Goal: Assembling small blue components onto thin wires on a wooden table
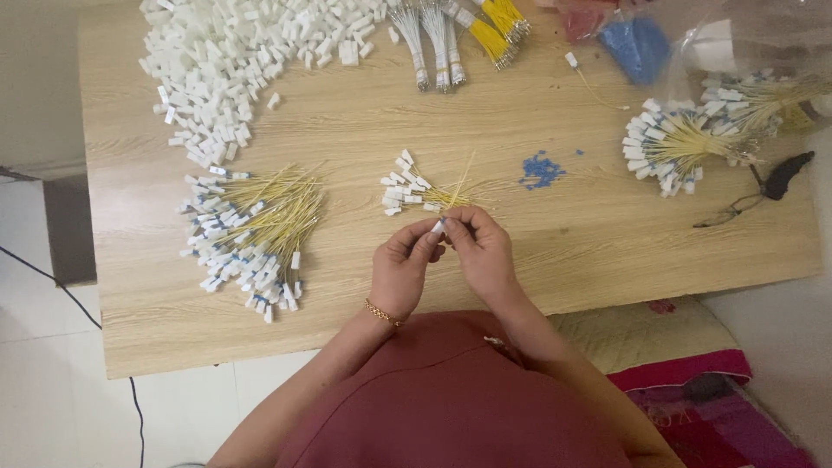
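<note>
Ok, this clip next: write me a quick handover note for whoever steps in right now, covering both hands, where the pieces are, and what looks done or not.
Left hand and right hand meet over the table's near edge, pinching one small white cap between their fingers.
A small bunch of capped yellow wires lies just beyond the hands.
Bigger capped bundles: one at left, one at far right.
Loose white caps are heaped at top left; a few blue bits lie mid-table.
Uncapped wire bundles wait at the top edge.
Done: three capped bunches. Left: the top bundles and most caps.
</note>
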